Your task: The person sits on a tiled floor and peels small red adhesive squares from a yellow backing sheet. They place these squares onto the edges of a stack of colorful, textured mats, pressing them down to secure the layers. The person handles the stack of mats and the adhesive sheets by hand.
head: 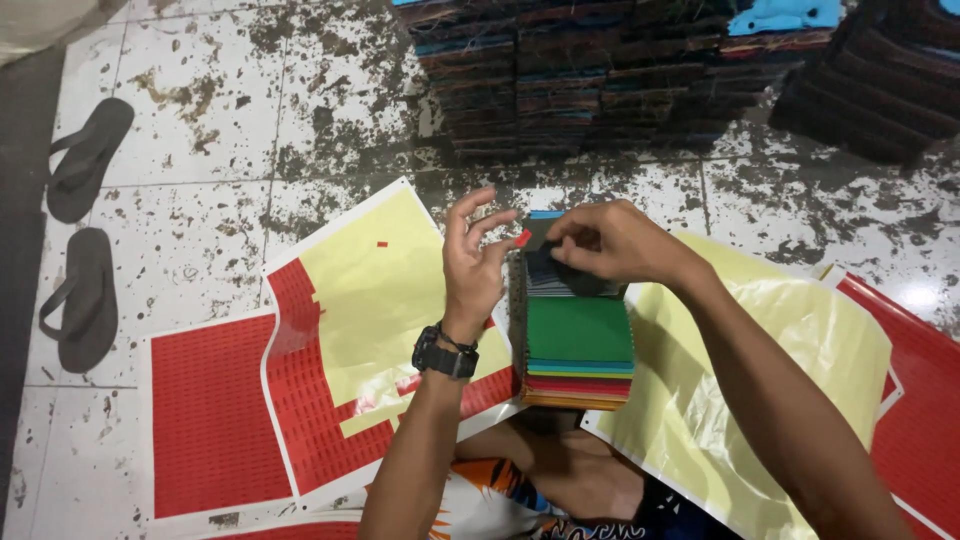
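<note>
Head view is showing a spiral-bound swatch stack (578, 345), green card on top over coloured layers, resting on the person's lap just below both hands. Right hand (612, 242) is pinching the dark top card (560, 268) of the stack; left hand (472, 262), wearing a black watch (444, 356), is hovering beside it with fingers spread, a small red sticker (522, 237) sitting at a fingertip. Glossy red sticker sheets (215, 415) with peeled yellow backing (385, 290) are lying on stained tile; flip-flops (82, 240) at left, dark piled stacks (620, 75) beyond.
</note>
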